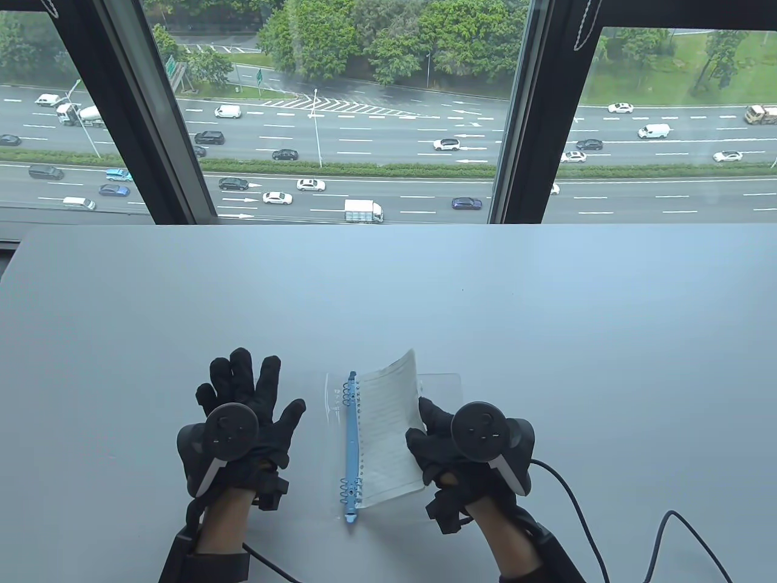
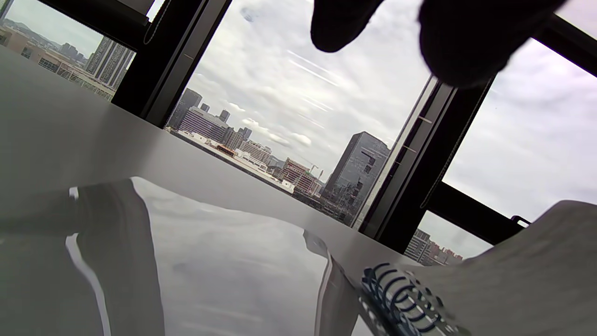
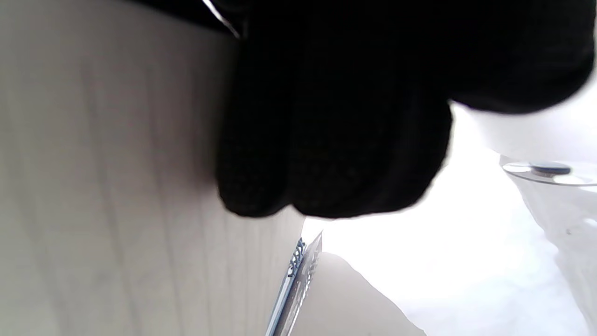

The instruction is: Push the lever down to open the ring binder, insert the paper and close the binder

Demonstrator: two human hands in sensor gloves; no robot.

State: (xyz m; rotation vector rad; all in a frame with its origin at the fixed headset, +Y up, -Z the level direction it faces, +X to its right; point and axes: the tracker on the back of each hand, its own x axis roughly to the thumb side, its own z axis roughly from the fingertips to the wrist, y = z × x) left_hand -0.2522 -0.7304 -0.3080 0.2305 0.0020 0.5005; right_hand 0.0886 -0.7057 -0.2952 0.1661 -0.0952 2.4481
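An open ring binder lies near the front of the table, with clear plastic covers (image 1: 440, 382) and a blue ring spine (image 1: 351, 446). Lined punched paper (image 1: 388, 425) sits on the rings right of the spine; its outer edge is lifted and curled. My right hand (image 1: 432, 438) grips that outer edge, fingers curled round the sheets (image 3: 116, 177). My left hand (image 1: 243, 395) lies flat and spread on the clear left cover (image 2: 224, 275), holding nothing. The blue rings (image 2: 401, 298) show at the bottom of the left wrist view. The lever at the spine's near end (image 1: 350, 517) is untouched.
The grey table (image 1: 388, 285) runs back to a large window over a motorway. Black cables (image 1: 607, 522) trail from the right wrist across the front right corner. The right cover's snap button (image 3: 545, 169) shows in the right wrist view.
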